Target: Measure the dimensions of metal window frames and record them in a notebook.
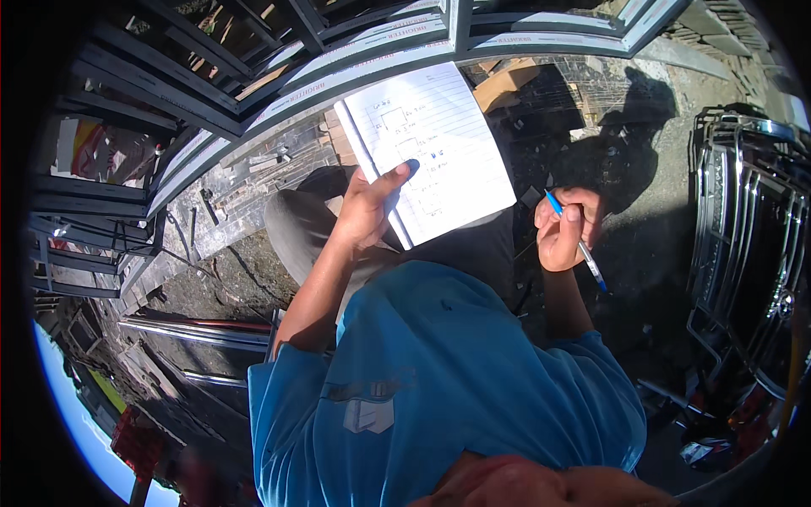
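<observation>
My left hand (368,207) grips a lined notebook (469,139) by its left edge, thumb pressed on the page and fingers hidden beneath. The open page carries hand-drawn boxes and handwriting, and the notebook rests over my lap. A small blue thing, perhaps a pen cap, shows at the thumb's tip. To the right of the notebook, apart from it, my right hand (568,228) is closed around a pen (590,260) with a clear barrel and blue ends. The pen slants from upper left to lower right between thumb and fingers.
Grey metal frames (338,72) with protective strips stand ahead and to the left. Shiny metal tubing (718,245) is on the right. Metal bars (203,336) lie at my left. Cardboard (505,82) and scraps are strewn over the ground beyond the notebook.
</observation>
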`<state>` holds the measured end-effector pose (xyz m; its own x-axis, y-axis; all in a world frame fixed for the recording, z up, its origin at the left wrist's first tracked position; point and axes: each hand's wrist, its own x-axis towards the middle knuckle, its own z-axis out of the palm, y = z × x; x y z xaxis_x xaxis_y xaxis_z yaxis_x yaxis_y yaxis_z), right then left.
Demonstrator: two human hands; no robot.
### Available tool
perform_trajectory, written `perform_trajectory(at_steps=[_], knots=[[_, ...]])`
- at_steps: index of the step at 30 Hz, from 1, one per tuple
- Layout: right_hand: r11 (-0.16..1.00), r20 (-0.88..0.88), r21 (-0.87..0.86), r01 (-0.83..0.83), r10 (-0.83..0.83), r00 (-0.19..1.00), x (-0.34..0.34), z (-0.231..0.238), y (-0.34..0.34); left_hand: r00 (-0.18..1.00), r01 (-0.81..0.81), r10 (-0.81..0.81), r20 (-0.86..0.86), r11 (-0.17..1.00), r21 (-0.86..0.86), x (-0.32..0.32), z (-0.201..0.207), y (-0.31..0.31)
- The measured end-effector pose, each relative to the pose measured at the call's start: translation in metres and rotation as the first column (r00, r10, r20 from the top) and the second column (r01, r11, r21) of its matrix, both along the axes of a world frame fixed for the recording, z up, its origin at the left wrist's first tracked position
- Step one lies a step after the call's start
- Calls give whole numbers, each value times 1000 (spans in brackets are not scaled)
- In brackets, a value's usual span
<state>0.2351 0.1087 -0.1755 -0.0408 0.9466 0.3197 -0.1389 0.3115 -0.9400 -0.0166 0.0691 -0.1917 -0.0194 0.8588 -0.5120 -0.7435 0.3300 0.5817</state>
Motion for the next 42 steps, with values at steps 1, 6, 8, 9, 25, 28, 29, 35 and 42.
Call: perform_trajectory(at_steps=[1, 6, 8, 9, 25, 28, 29, 35, 42], knots=[[996, 0, -76, -49, 50, 999, -11, 8, -6, 995, 61, -60, -74, 998, 14, 6, -10, 5], [936, 118, -352, -2, 47, 992, -42, -62, -18, 971, 210, -205, -125, 977, 24, 21, -54, 14], [992, 316, -88, 94, -62, 947, -41, -78, -19, 959, 245, -236, -158, 969, 38, 21, -48, 15], [991, 322, -95, 91, -56, 945, -39, -79, -20, 941, 280, -275, -199, 960, -3, 21, -47, 15], [999, 457, -46, 24, 0, 889, -39, -75, -16, 945, 284, -282, -166, 959, -12, 22, -58, 12], [999, 450, -42, 26, -4, 893, -39, -76, -16, 946, 287, -284, -157, 958, -1, 23, -58, 12], [999, 440, -27, 26, -12, 898, -40, -76, -16, 946, 286, -283, -158, 958, -4, 23, -58, 12], [998, 462, -48, 34, -8, 887, -40, -70, -15, 946, 286, -286, -153, 958, -20, 22, -57, 13], [999, 456, -35, 2, 14, 890, -38, -74, -16, 941, 290, -288, -178, 957, -15, 22, -58, 12]])
